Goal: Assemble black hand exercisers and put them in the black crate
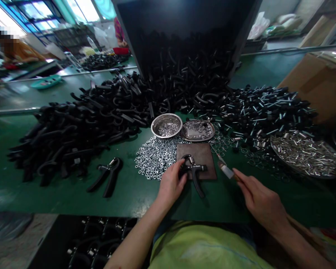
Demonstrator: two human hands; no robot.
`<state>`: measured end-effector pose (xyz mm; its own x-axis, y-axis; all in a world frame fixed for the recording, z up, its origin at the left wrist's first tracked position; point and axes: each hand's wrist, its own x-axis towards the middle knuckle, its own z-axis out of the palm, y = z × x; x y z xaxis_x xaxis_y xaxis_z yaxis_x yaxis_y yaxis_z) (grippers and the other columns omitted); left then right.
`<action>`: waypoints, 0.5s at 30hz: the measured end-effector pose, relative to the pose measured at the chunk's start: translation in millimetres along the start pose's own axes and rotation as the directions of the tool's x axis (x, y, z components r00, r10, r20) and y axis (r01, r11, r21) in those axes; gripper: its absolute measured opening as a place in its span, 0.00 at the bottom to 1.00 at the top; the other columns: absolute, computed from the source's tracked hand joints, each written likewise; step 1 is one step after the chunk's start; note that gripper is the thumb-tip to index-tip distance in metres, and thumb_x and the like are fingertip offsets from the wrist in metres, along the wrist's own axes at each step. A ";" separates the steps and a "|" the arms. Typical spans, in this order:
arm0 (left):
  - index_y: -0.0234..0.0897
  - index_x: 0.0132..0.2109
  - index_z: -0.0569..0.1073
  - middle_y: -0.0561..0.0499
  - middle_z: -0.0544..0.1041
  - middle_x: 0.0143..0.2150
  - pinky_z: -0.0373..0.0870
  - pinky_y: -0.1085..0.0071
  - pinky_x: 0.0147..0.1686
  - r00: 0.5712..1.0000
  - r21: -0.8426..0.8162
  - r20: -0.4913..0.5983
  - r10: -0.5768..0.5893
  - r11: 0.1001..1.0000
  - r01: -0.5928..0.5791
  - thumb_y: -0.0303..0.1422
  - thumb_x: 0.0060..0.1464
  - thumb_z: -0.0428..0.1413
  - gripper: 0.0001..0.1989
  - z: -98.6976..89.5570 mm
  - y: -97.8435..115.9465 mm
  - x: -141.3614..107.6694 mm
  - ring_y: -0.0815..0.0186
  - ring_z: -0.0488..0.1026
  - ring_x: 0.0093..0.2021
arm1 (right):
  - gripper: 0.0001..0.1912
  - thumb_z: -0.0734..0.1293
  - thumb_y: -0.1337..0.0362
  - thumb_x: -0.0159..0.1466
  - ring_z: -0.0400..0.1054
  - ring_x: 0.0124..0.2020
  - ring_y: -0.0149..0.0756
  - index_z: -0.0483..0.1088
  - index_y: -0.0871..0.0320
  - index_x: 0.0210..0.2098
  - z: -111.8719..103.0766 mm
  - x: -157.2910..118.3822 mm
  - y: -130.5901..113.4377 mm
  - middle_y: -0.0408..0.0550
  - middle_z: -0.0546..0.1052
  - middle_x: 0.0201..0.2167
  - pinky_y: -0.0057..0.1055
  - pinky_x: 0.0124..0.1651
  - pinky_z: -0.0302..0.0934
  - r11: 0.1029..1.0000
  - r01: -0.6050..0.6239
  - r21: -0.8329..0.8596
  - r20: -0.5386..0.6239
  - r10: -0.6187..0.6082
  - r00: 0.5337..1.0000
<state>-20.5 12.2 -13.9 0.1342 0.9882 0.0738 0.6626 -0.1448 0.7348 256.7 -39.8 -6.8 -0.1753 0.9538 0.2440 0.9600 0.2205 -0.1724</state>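
Note:
My left hand (pixel 172 181) is closed on a black hand grip strengthener (pixel 196 175) with a coiled metal spring. The strengthener rests on a square brown plate (pixel 182 149), one handle pointing toward me past the plate's edge. To the right of the plate, my right hand (pixel 257 196) grips what looks like a small hammer (pixel 226 171), its pale head slightly blurred and pointing toward the plate. Its head is apart from the strengthener. Another hand grip strengthener (pixel 109 175) lies on the green table to the left.
Small nuts (pixel 154 158) spread left of the plate. Behind it stand a round metal bowl (pixel 153 130) and an oval tray (pixel 212 132) of small parts. Black handles (pixel 100 116) are heaped behind; bolts (pixel 268 108), a pin-filled tray (pixel 280 164) and a carton (pixel 310 86) stand right.

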 end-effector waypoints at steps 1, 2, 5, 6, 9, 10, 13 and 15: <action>0.39 0.55 0.67 0.48 0.74 0.42 0.70 0.65 0.43 0.999 -0.094 0.007 -0.050 0.994 0.051 0.28 0.51 0.55 0.22 -1.2 1.9 1.1 0.64 0.72 0.41 | 0.22 0.55 0.60 0.68 0.71 0.33 0.37 0.61 0.53 0.60 0.3 -9.7 11.7 0.49 0.77 0.39 0.32 0.32 0.60 0.996 -0.060 -0.073 -0.031 0.057 0.998; 0.39 0.54 0.69 0.49 0.74 0.39 0.71 0.66 0.40 0.993 -0.210 0.033 -0.115 0.970 0.119 0.29 0.52 0.55 0.21 -1.5 4.5 1.8 0.65 0.72 0.38 | 0.22 0.56 0.60 0.68 0.71 0.33 0.38 0.62 0.53 0.60 1.2 -18.6 22.7 0.49 0.77 0.38 0.32 0.30 0.59 0.983 -0.107 -0.151 -0.050 0.101 0.994; 0.36 0.53 0.71 0.50 0.75 0.36 0.73 0.69 0.32 0.928 -0.569 0.209 -0.309 0.733 0.372 0.35 0.51 0.57 0.21 3.5 15.0 0.5 0.67 0.72 0.32 | 0.20 0.57 0.58 0.67 0.69 0.33 0.43 0.68 0.58 0.55 5.2 -32.4 47.0 0.52 0.76 0.36 0.36 0.30 0.58 0.942 -0.142 -0.303 -0.041 0.136 0.990; 0.34 0.53 0.71 0.48 0.76 0.38 0.74 0.68 0.32 0.897 -0.654 0.270 -0.350 0.617 0.438 0.36 0.50 0.58 0.22 6.8 19.1 -1.5 0.66 0.74 0.32 | 0.19 0.57 0.58 0.67 0.68 0.35 0.44 0.70 0.59 0.52 6.0 -30.7 50.7 0.53 0.76 0.36 0.37 0.32 0.59 0.946 -0.119 -0.300 -0.032 0.115 0.993; 0.35 0.55 0.70 0.43 0.75 0.51 0.73 0.64 0.46 0.833 -0.776 0.375 -0.407 0.354 0.522 0.37 0.49 0.61 0.26 16.0 30.9 -11.3 0.61 0.75 0.45 | 0.17 0.58 0.59 0.66 0.66 0.43 0.45 0.73 0.60 0.45 5.0 -2.7 47.4 0.54 0.75 0.39 0.38 0.42 0.62 0.987 -0.030 -0.161 -0.059 0.021 0.998; 0.36 0.56 0.69 0.43 0.72 0.55 0.70 0.63 0.52 0.825 -0.783 0.393 -0.407 0.322 0.532 0.37 0.49 0.61 0.27 17.4 34.4 -15.3 0.59 0.73 0.51 | 0.16 0.58 0.60 0.66 0.66 0.44 0.44 0.74 0.59 0.44 4.3 13.4 42.4 0.54 0.75 0.40 0.38 0.45 0.62 0.995 0.003 -0.095 -0.073 -0.010 0.997; 0.39 0.59 0.67 0.45 0.67 0.61 0.61 0.61 0.60 0.836 -0.752 0.423 -0.349 0.379 0.539 0.37 0.50 0.61 0.28 13.5 43.3 -25.4 0.58 0.65 0.60 | 0.14 0.58 0.63 0.66 0.65 0.44 0.41 0.74 0.58 0.41 6.0 74.0 22.5 0.52 0.75 0.40 0.36 0.46 0.61 0.993 0.091 0.081 -0.052 -0.087 0.995; 0.40 0.58 0.68 0.45 0.66 0.62 0.60 0.60 0.61 0.864 -0.710 0.417 -0.283 0.492 0.504 0.37 0.50 0.60 0.28 5.9 47.0 -27.5 0.58 0.63 0.61 | 0.14 0.58 0.64 0.66 0.64 0.43 0.41 0.74 0.59 0.40 12.6 117.6 9.4 0.51 0.76 0.39 0.35 0.46 0.61 0.985 0.108 0.134 -0.003 -0.108 0.994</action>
<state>11.3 -22.0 14.6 0.2363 0.8736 -0.4254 -0.1289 0.4621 0.8774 242.4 77.0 8.2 -0.2775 0.9236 0.2646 0.8975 0.3475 -0.2716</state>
